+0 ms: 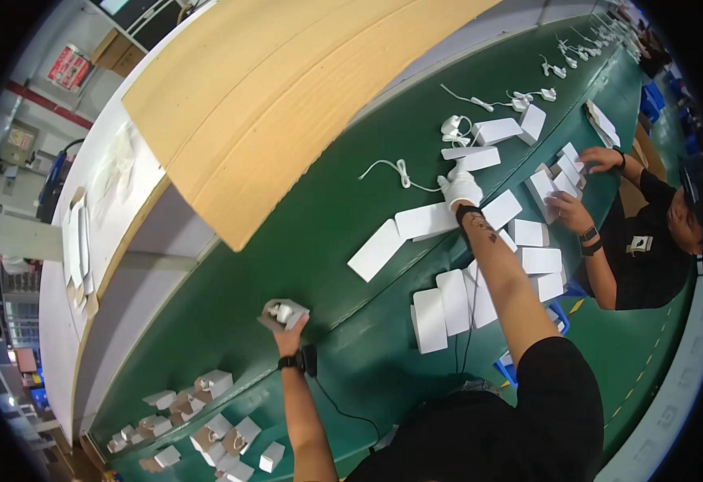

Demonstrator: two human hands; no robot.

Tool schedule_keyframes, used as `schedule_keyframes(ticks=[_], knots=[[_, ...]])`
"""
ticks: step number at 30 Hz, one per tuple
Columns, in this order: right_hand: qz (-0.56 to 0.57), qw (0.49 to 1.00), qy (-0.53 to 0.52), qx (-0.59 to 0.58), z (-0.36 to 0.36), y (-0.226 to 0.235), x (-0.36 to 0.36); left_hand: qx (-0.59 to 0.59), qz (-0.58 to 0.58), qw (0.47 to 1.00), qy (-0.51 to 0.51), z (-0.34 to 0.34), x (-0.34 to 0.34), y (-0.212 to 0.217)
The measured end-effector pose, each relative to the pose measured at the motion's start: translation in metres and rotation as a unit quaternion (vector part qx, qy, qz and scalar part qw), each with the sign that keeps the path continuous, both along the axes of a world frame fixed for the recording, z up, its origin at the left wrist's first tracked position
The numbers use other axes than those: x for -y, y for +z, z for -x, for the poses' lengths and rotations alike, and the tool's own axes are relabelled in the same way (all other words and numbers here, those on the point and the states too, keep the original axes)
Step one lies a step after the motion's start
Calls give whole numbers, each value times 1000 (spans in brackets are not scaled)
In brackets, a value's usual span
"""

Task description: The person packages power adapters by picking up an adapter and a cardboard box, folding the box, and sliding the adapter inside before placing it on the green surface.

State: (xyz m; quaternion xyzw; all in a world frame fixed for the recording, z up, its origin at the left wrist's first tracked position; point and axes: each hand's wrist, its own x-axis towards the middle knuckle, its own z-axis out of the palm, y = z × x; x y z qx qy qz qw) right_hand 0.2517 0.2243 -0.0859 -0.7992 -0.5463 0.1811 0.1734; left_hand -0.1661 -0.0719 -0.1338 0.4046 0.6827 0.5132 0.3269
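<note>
My left hand (289,341), bare and with a dark strap and small black device at the wrist, holds a small open carton (274,323) upright over the green table. A white charger (287,312) shows in its mouth. Farther right, my right hand (461,189) wears a white glove and reaches across the table, its fingers bunched at the end of a white charger cable (402,170). Whatever sits at that end is hidden by the glove. Just beyond the glove lies a closed white box (478,158); more white boxes (424,219) lie beside and below it.
Filled open cartons (211,386) crowd the near left. Flat white boxes (451,301) lie near my right arm. Chargers with cables (520,100) line the far table. A yellowish board (287,104) overhangs the left side. A co-worker's hand (572,212) handles boxes at right.
</note>
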Motion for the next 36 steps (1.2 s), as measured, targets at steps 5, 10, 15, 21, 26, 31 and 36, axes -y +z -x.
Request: schedule_keyframes(ticks=[5, 10, 15, 21, 26, 31, 36], knots=[[-85, 991, -72, 67, -12, -31, -19, -75, -36, 995, 48, 6, 35, 23], [-9, 979, -190, -78, -12, -22, -20, 22, 44, 982, 180, -21, 88, 85], [-34, 986, -102, -129, -5, 21, 18, -2, -37, 976, 216, -51, 104, 136], [34, 883, 203, -422, 9, 148, 58, 304, -28, 950, -66, -126, 58, 169], [67, 701, 344, -622, 27, 248, 106, 764, 131, 567, -278, -235, -1, 194], [68, 601, 230, -762, 39, 215, 227, 855, 80, 511, -28, -233, -42, 155], [73, 663, 318, -674, 43, 134, 264, 730, -27, 670, -132, -201, -37, 118]])
